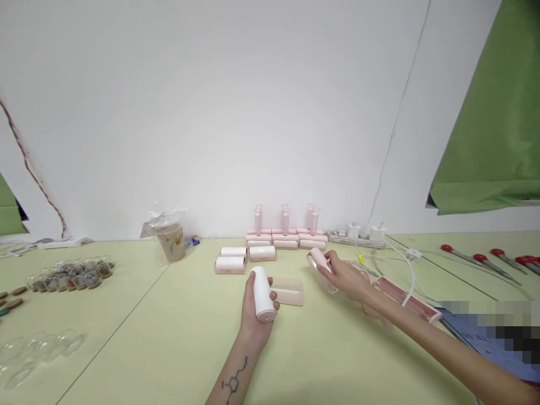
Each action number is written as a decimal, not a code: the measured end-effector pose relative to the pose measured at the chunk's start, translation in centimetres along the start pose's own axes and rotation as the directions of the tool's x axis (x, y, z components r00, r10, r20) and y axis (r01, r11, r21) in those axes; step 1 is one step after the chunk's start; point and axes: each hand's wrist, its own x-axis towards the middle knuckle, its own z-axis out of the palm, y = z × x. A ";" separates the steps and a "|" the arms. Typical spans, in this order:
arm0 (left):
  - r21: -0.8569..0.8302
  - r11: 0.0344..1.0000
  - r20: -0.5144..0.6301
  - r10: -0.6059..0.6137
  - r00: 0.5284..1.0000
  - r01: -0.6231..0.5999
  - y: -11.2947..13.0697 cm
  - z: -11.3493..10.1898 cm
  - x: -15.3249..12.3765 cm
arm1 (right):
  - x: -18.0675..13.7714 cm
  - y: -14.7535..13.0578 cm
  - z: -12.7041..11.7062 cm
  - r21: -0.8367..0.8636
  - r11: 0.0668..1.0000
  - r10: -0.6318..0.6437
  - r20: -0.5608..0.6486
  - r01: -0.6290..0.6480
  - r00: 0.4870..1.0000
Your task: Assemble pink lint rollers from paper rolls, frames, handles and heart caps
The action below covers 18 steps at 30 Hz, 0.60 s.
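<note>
The left hand (256, 326) wraps its fingers round a smooth white cylinder (262, 289), pink-tinged at its near end, over the yellow-green bench (169, 343); probably light, stiff, slightly slippery, best gripped mid-barrel. The right hand (343, 274) grasps a pink-and-clear case (319, 257), likely brittle, best held by its sides.

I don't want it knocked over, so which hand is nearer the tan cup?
Left. The left hand, gripping a white cylinder, is in front and to the right of the tan cup; the right hand is farther right.
</note>
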 end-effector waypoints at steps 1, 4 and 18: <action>0.001 1.000 0.003 -0.001 1.000 0.001 0.0 0.0 0.0 | -0.4 0.0 0.1 0.013 1.000 0.021 0.000 -0.021 1.000; 0.007 1.000 0.011 -0.006 1.000 0.006 0.0 -0.1 -0.1 | -1.7 0.3 0.2 0.050 0.995 0.084 0.019 -0.085 0.996; 0.047 0.999 0.019 -0.015 1.000 0.014 -0.3 0.2 -0.5 | -3.3 2.8 0.6 0.449 0.868 0.227 0.024 -0.213 0.974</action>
